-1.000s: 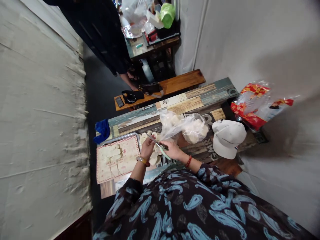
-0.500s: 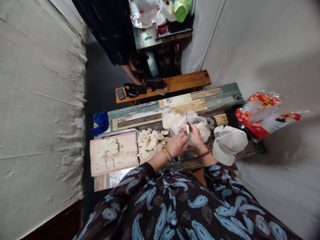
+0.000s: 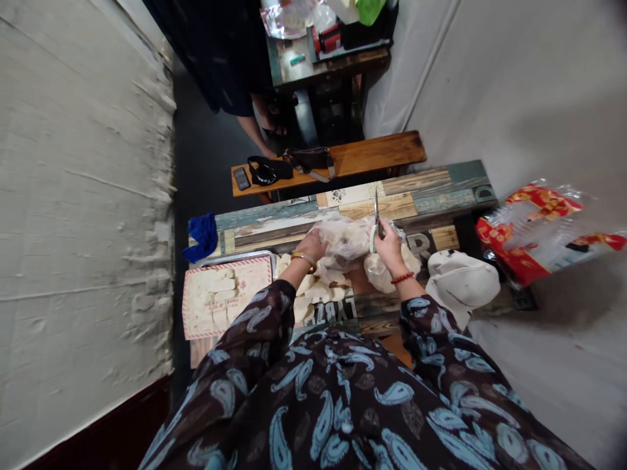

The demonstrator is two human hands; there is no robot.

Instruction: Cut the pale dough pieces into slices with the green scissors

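My left hand [image 3: 312,244] is closed on the left end of a clear plastic bag [image 3: 345,238] that holds pale pieces. In my right hand [image 3: 389,247] is a pair of scissors [image 3: 376,219] with pale green handles, its blades pointing away from me. A second plastic bag [image 3: 386,273] with pale contents rests on the table just below my right hand. Pale, oval slices [image 3: 308,294] lie loose in a heap under my left wrist, partly hidden by my forearm.
A metal tray with a red-edged paper sheet [image 3: 255,281] and several slices is at the left, near a blue cloth [image 3: 202,236]. A white cap [image 3: 460,281] and red plastic packaging [image 3: 533,222] lie right. Beyond the table [image 3: 298,215], another person [image 3: 230,59] stands near a bench [image 3: 377,153].
My left hand has moved left, away from my right hand, and now grasps the bag's left end. My right hand, with the scissors, has shifted slightly up and right.
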